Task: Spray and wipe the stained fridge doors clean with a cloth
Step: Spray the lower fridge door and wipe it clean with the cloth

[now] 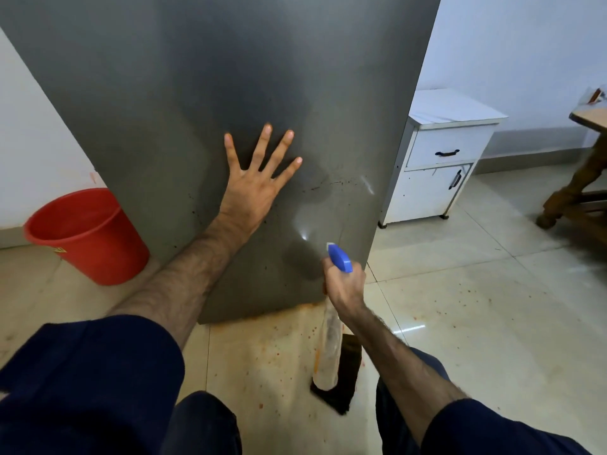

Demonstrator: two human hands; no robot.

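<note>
- while the left hand (251, 188) presses flat, fingers spread, mid fridge door (184, 93)
- right hand (345, 284) clenches the spray bottle (330, 346) — nozzle toward the door's lower right corner

- The fridge door (203, 103) stands ahead, filling the middle.
- The left hand (253, 188) lies flat on the door.
- The right hand (345, 287), right of it and nearer, holds the spray bottle (340, 257) near the door.
- A bucket (88, 234) sits left of the fridge.
- A cabinet (440, 159) stands right, a table (584, 178) farther right.
</note>
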